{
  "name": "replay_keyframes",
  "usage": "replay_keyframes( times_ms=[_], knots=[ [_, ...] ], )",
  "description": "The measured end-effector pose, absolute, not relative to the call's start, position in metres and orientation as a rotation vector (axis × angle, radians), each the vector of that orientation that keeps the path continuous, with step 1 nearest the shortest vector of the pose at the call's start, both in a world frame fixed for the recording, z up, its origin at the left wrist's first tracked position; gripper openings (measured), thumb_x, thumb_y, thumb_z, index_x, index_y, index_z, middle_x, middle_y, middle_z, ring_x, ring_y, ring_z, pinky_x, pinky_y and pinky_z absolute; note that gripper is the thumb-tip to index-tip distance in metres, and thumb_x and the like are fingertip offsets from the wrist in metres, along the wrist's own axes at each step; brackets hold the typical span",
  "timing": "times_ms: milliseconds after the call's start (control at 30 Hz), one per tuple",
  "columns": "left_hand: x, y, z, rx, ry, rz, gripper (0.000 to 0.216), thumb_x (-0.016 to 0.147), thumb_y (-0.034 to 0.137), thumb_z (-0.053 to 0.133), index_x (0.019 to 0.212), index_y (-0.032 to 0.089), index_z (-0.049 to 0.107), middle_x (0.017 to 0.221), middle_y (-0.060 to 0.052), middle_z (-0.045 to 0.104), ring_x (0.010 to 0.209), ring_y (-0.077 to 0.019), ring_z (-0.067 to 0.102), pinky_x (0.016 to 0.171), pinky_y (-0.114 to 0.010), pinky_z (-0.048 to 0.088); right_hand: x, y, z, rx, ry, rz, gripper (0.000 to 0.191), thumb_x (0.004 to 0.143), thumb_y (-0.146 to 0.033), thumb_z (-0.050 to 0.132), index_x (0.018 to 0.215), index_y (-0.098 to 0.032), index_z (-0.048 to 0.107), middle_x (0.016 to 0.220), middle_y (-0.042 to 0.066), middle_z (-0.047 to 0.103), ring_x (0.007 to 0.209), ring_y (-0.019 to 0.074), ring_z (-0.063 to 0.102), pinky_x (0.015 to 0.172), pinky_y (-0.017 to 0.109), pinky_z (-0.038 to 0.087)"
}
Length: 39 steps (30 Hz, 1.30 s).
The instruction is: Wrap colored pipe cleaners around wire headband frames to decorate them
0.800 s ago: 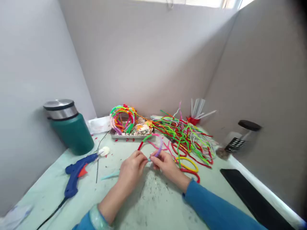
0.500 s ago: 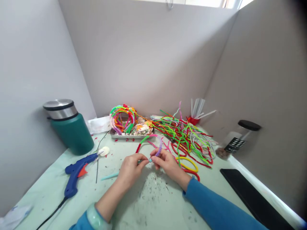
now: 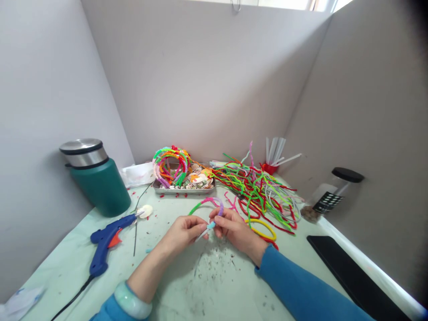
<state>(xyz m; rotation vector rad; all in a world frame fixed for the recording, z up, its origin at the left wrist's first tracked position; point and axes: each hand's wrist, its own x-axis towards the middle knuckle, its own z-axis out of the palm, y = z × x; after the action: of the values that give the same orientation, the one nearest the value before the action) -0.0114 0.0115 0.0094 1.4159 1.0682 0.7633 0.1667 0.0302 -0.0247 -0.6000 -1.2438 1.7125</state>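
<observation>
My left hand (image 3: 183, 232) and my right hand (image 3: 230, 226) meet over the middle of the pale green table (image 3: 207, 285). Between them stands a curved headband (image 3: 206, 203) wrapped in green, pink and purple fuzzy wire. My right hand pinches its purple end. My left hand pinches a light blue fuzzy wire (image 3: 207, 227) right at that end. Both hands have their fingers pressed together.
A blue glue gun (image 3: 109, 238) lies at the left beside a green flask (image 3: 96, 176). A metal tray (image 3: 182, 187) of wrapped headbands and shells stands behind. Loose coloured fuzzy wires (image 3: 261, 191) pile at the right, near a jar (image 3: 329, 194) and a black pad (image 3: 354, 276).
The headband has tilted lower and turned; its red end no longer shows. My left hand has slid back toward me, and the blue wire has come up off the table.
</observation>
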Motion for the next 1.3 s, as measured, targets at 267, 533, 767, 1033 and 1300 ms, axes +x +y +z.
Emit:
replay_keyframes(
  times_ms=[267,533,767,1033,1300],
  knots=[
    [-0.010,0.006,0.009,1.230,0.970,0.813,0.031,0.070,0.043,0.064,0.078,0.013,0.065,0.063,0.000,0.057,0.044,-0.0044,0.032,0.041,-0.018,0.019,0.166,0.028,-0.021,-0.544,-1.111,1.851,0.019,0.075,-0.030,0.066,0.083,-0.014,0.060,0.058,-0.002,0.056,0.045,0.0063,0.050,0.043,0.017,0.035],
    [-0.003,0.007,0.007,1.091,0.946,0.942,0.025,0.061,0.034,0.074,0.070,0.014,0.062,0.061,0.003,0.054,0.051,-0.0068,0.042,0.049,-0.019,0.033,0.166,0.029,-0.025,-0.520,-1.043,1.853,0.015,0.075,-0.026,0.066,0.078,-0.014,0.059,0.048,-0.005,0.051,0.043,0.0055,0.044,0.046,0.018,0.035],
    [-0.003,0.009,0.004,1.189,1.022,1.019,0.017,0.062,0.029,0.073,0.069,0.014,0.068,0.066,0.000,0.063,0.060,-0.0096,0.051,0.060,-0.020,0.037,0.162,0.026,-0.024,-0.445,-0.914,1.947,0.014,0.074,-0.024,0.068,0.075,-0.013,0.058,0.053,-0.005,0.048,0.044,0.0040,0.038,0.046,0.018,0.033],
    [0.001,0.011,-0.001,1.511,1.097,1.228,0.008,0.065,0.025,0.069,0.067,0.018,0.073,0.070,-0.003,0.065,0.069,-0.0156,0.058,0.067,-0.024,0.042,0.161,0.028,-0.025,-0.471,-0.822,1.903,0.015,0.073,-0.027,0.069,0.074,-0.016,0.059,0.051,-0.006,0.041,0.044,0.0047,0.034,0.046,0.018,0.031],
    [-0.002,0.007,0.004,1.614,0.949,1.094,0.021,0.070,0.027,0.067,0.087,0.019,0.074,0.090,-0.007,0.069,0.084,-0.0193,0.059,0.078,-0.026,0.043,0.161,0.030,-0.025,-0.419,-0.772,1.857,0.012,0.075,-0.026,0.067,0.078,-0.016,0.061,0.047,-0.006,0.044,0.044,0.0047,0.036,0.049,0.018,0.034]
  ],
)
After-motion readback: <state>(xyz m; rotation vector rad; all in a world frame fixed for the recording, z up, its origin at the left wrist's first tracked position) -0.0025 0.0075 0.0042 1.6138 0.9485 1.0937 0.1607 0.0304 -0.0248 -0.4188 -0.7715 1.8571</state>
